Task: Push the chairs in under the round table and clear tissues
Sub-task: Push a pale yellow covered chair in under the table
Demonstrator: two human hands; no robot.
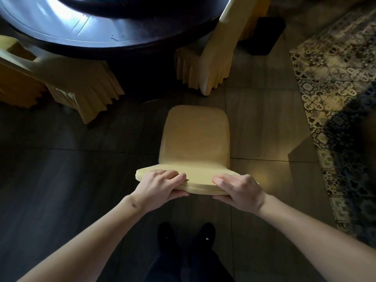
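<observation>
A chair in a yellow fabric cover [195, 139] stands on the floor straight in front of me, its seat pointing at the dark round table [105, 43] and a gap of floor between them. My left hand [160, 186] grips the left part of the chair's top rail, fingers over it and thumb underneath. My right hand [238, 190] grips the right part the same way. No tissues are visible.
Two more yellow-covered chairs sit at the table, the left chair [67, 82] and the right chair [205, 64], both partly under its edge. A patterned rug [333, 98] lies to the right. A dark bin [264, 35] stands beyond the right chair. My feet [185, 239] are behind the chair.
</observation>
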